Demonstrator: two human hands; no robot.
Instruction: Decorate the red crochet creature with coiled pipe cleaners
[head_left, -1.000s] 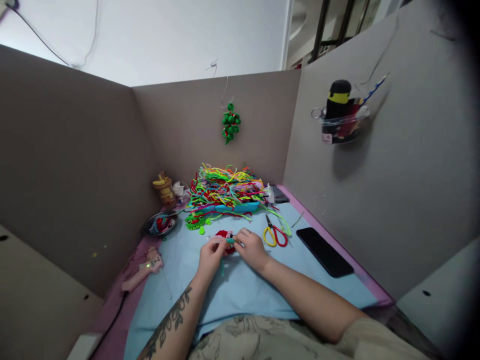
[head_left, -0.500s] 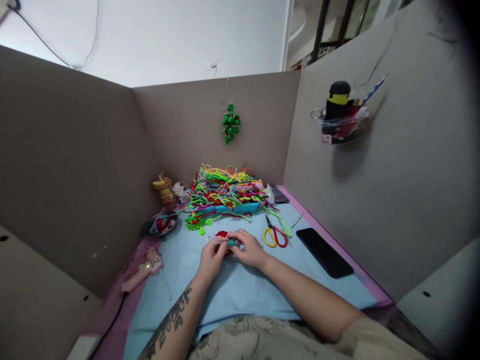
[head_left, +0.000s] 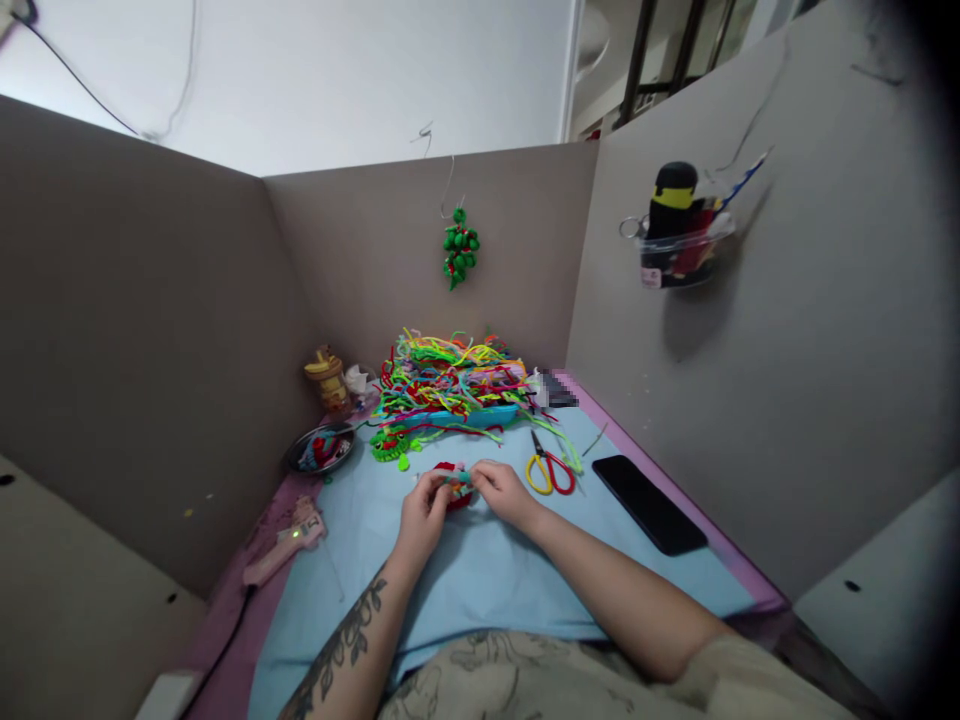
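Observation:
At the middle of the blue cloth, my left hand point(head_left: 422, 512) pinches one end of a small teal fuzzy pipe-cleaner piece point(head_left: 459, 477). My right hand point(head_left: 504, 492) is closed at its other end, thumb and finger together. Just behind and under the fingers sits a red fuzzy piece point(head_left: 460, 501) with small light and orange bits; my left fingers partly cover it. Whether the teal piece is joined to the red one I cannot tell. Right of my right hand lie scissors point(head_left: 550, 472) with one yellow and one red handle.
A blue tray point(head_left: 487, 416) heaped with pipe cleaners point(head_left: 450, 375) stands at the back, a green fuzzy figure point(head_left: 390, 444) before it. A dark bowl point(head_left: 300, 462) and a pink glue gun point(head_left: 281, 550) are left, a phone point(head_left: 649, 505) right. Grey panels point(head_left: 420, 250) enclose the table.
My right hand has drawn slightly away, its fingers now bunched at the teal piece's right end. More of the red piece shows between the hands.

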